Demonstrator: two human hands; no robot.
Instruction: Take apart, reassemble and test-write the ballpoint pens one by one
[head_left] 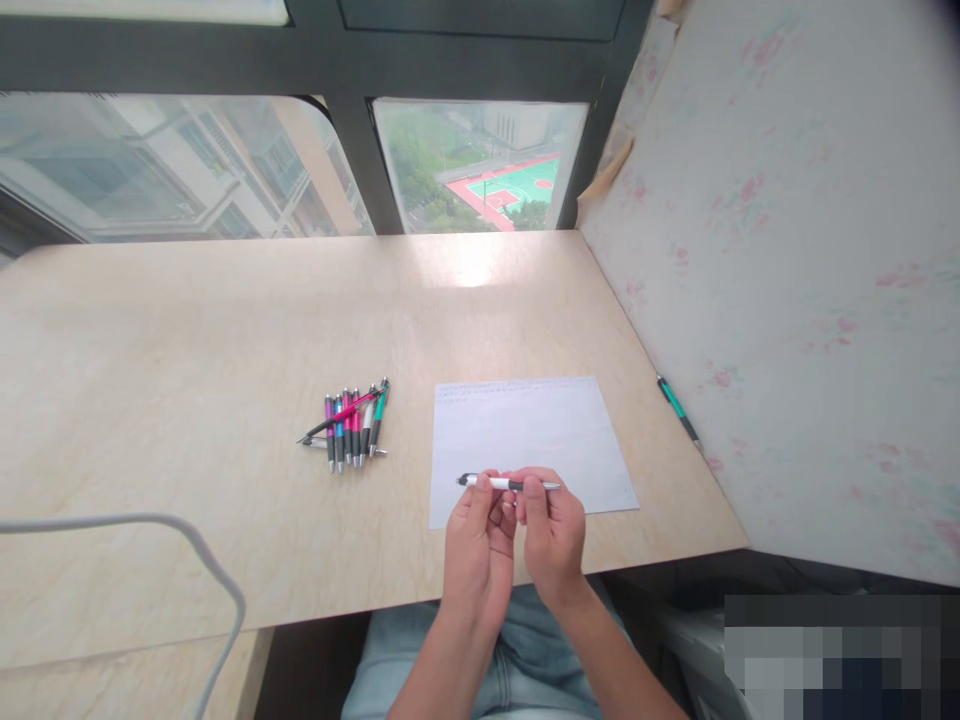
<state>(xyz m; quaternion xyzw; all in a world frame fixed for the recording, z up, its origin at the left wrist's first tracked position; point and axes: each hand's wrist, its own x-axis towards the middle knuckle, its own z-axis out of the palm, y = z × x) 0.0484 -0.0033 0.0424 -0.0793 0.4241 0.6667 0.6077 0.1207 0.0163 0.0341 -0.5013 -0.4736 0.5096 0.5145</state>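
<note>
1. A white pen (508,484) is held level between both hands, just above the near edge of a sheet of paper (525,420); its tip points to the person's right, its clip end to the left.
2. The left hand (475,550) is closed on the pen's pale barrel, with thumb and fingertips pinched around it; the right hand (553,535) is closed in the same way on the dark grip section; a two-ended hold like this is judged to keep the pen steady and horizontal.
3. The hands are touching each other at the knuckles, so the pen is braced from both sides.
4. The sheet is laid flat on the table (187,340), directly in front of the person, where it is easily reached.
5. A cluster of pens (351,425) is gathered to the left of the sheet, well apart from the hands; one pen is laid crosswise over the rest.
6. A single green pen (679,408) is lying at the table's right edge, against the wall panel (787,300).
7. A grey cable (187,540) is looped over the near left of the table; a window (480,165) is seen beyond.
</note>
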